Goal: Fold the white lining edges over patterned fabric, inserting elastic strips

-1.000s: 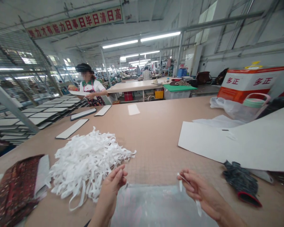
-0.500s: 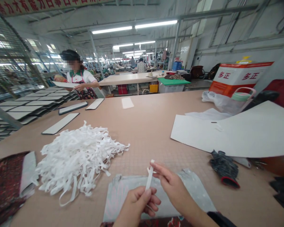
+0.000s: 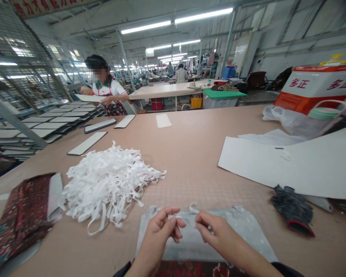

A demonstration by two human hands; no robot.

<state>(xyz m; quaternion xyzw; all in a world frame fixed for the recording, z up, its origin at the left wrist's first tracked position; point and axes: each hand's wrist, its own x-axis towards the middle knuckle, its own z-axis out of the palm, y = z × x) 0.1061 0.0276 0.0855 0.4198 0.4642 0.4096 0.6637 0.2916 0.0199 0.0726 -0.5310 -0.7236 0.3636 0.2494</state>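
My right hand (image 3: 215,227) is closed in a pinch, and a short white elastic strip (image 3: 193,208) curls out above its fingertips. My left hand (image 3: 165,227) is just to its left, fingers loosely bent and apart, with nothing plainly in them. Both hands are above a stack of pale grey fabric pieces (image 3: 187,246), whose near edge shows a dark red floral print (image 3: 187,268). To the left on the table lies a big tangled heap of white elastic strips (image 3: 103,184).
A folded red patterned cloth (image 3: 23,211) lies at left. White panels (image 3: 88,143) rest behind the heap. At right are a large white board (image 3: 256,165), a dark glove (image 3: 292,207) and an orange-white box (image 3: 314,88). Across the table, a co-worker (image 3: 109,90) holds a white panel.
The white strip was stretched between both hands; now it curls from the right hand alone. My hands have moved apart, and the view has turned slightly left.
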